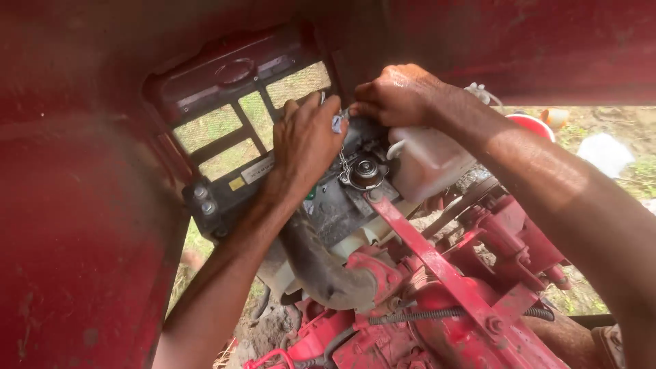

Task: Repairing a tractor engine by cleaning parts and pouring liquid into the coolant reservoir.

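Note:
Under a raised red hood, both my hands reach to the top of a black radiator (328,205). My left hand (306,140) curls over its upper edge, fingers closed on a small part I cannot make out. My right hand (396,96) grips something at the same spot, just above a white plastic coolant tank (427,160). A round metal radiator cap (365,171) with a small chain sits just below both hands. What the fingers hold is hidden.
A red hood prop bar (437,263) runs diagonally from the cap down to the right. A thick black hose (321,263) curves below the radiator. Red engine parts (410,328) fill the bottom. The hood's black front grille (232,130) shows grass behind.

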